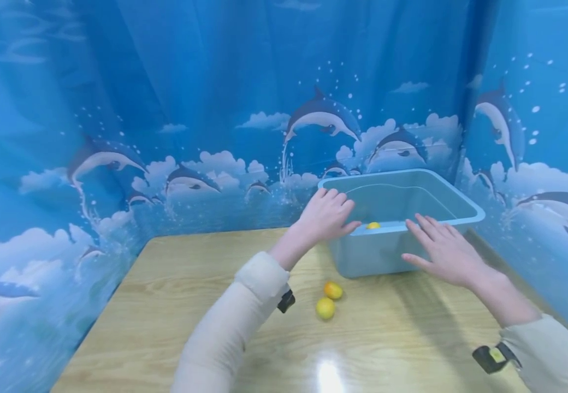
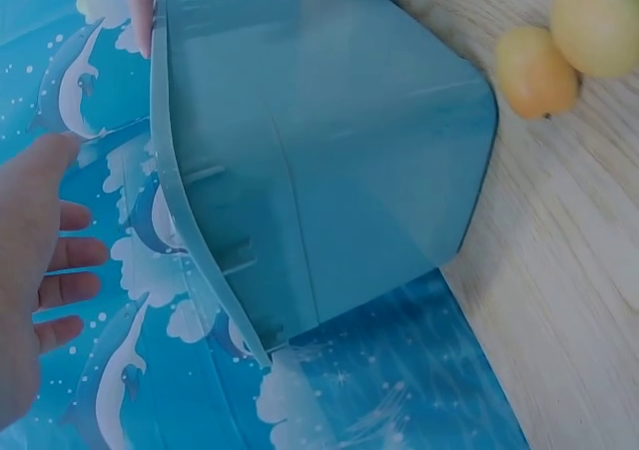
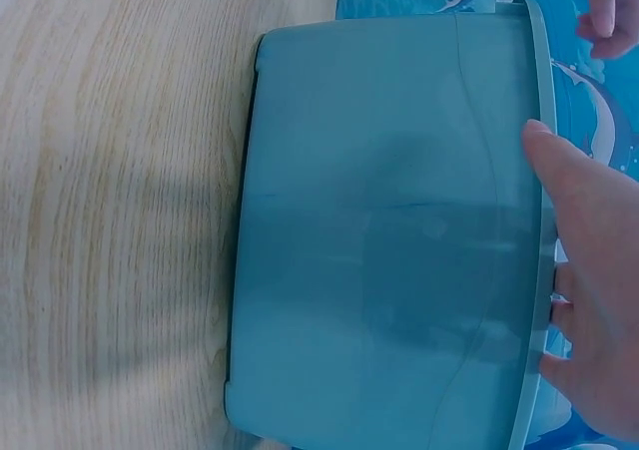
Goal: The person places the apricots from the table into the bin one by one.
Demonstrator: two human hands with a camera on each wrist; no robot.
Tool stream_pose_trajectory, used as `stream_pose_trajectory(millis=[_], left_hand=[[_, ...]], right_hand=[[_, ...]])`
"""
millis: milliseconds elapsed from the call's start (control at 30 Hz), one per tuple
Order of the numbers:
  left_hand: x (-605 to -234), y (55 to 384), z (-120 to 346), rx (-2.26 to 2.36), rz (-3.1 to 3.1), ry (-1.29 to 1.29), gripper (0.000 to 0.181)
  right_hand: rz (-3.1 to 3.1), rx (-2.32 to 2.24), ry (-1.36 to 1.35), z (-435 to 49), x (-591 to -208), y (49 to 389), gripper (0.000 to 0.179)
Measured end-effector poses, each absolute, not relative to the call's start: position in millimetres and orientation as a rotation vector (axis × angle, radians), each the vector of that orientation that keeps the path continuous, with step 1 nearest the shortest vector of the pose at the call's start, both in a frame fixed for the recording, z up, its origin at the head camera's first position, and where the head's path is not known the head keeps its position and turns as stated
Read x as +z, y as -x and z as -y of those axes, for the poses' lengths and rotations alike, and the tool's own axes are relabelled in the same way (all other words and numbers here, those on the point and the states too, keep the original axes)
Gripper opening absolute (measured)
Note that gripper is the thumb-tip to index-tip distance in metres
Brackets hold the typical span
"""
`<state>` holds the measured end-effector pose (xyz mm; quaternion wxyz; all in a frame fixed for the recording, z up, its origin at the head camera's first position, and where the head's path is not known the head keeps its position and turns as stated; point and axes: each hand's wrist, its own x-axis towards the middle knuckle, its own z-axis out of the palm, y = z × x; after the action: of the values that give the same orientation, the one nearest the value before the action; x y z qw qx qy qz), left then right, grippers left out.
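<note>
A light blue plastic bin point(image 1: 377, 254) stands upright toward the back right of the table. My left hand point(image 1: 330, 213) is over its near left corner, fingers loosely bent; in the left wrist view that hand point(image 2: 40, 280) is apart from the rim and holds nothing. My right hand point(image 1: 446, 251) stretches its fingers over the near rim. In the right wrist view the right hand's thumb point(image 3: 559, 156) is on the near side and its fingertips are at the rim; contact is hard to tell. A yellow fruit point(image 1: 373, 225) shows inside the bin, partly hidden.
In front of the bin, an orange-yellow fruit point(image 1: 333, 290) and a rounder yellow fruit point(image 1: 325, 308) lie side by side on the wooden table point(image 1: 166, 305). A blue dolphin-print curtain point(image 1: 215, 109) hangs behind the table and along its sides.
</note>
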<state>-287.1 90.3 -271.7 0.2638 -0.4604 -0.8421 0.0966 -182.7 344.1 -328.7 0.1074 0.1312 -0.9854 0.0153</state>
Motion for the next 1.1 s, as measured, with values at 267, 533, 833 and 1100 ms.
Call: stream_pose_trajectory(millis=[267, 533, 833, 1100], left_hand=[[-280, 275, -63, 0.24, 2.192, 1.313, 0.036], [-304, 267, -38, 0.23, 2.145, 1.377, 0.036], [-338, 255, -17, 0.351, 2.108, 1.423, 0.037], [-367, 243, -13, 0.481, 2.094, 1.471, 0.044]], right_hand=[[2.899, 0.053, -0.388, -345, -329, 183, 0.081], [2.864, 0.036, -0.399, -346, -332, 183, 0.081], [2.844, 0.044, -0.416, -347, -334, 183, 0.081], [2.826, 0.043, -0.426, -346, -335, 183, 0.081]])
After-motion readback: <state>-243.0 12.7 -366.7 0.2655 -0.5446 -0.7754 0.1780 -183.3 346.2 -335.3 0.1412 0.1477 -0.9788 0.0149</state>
